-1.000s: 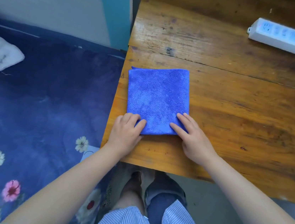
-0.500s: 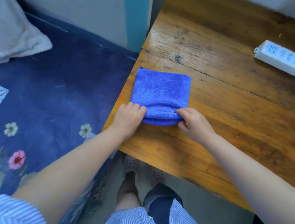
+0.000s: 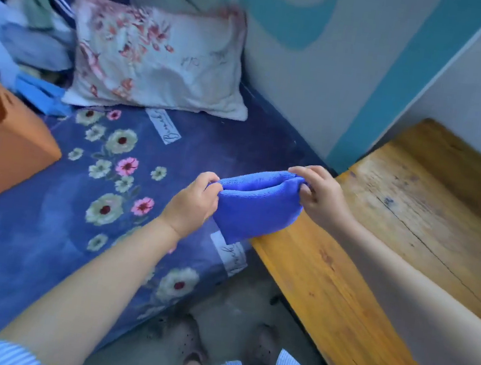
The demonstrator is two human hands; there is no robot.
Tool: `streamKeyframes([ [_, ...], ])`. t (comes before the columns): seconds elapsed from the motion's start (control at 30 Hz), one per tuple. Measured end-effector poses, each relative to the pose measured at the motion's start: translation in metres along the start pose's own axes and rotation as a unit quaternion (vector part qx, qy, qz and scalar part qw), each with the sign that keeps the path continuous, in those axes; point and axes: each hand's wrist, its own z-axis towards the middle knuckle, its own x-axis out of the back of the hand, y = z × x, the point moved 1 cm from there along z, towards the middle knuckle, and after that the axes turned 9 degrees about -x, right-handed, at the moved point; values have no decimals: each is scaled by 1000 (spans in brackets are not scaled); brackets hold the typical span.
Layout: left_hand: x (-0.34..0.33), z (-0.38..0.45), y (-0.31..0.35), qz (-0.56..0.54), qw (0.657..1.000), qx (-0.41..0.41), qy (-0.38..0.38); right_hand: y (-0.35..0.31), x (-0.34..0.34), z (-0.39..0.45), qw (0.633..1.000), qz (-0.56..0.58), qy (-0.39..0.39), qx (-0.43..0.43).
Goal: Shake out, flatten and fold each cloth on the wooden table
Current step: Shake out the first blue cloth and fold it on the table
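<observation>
Blue, folded cloth [image 3: 257, 205] is held off the wooden table [image 3: 375, 259], above its near-left edge beside the bed [image 3: 45, 234], its ends pinched shut by the left hand [image 3: 192, 203] and right hand [image 3: 319, 195], seemingly so the fold is kept for carrying.

Both arms extended forward, bare forearms. Left hand [image 3: 192, 203] fisted, pinching one end of cloth [image 3: 256, 205]; right hand [image 3: 319, 193] pinching opposite end, fingers curled, slightly higher.
</observation>
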Motion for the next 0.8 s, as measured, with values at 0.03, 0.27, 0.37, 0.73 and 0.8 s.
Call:
streamKeyframes([
  [0.03,12,-13,-10,-26,999,18,-14,-18,-9,4,1000,4,-11,29],
  [0.27,131,-120,-79,23,964,265,-17,-175,-90,11,970,22,-133,202],
  [0.37,187,-172,-112,40,940,339,-18,-251,-139,7,956,-7,-160,246],
  [0.73,300,-332,-231,-32,870,443,216,-458,-276,-25,938,91,-207,263],
  [0.8,309,-341,-251,-63,834,474,277,-480,-294,-22,938,100,-223,246],
])
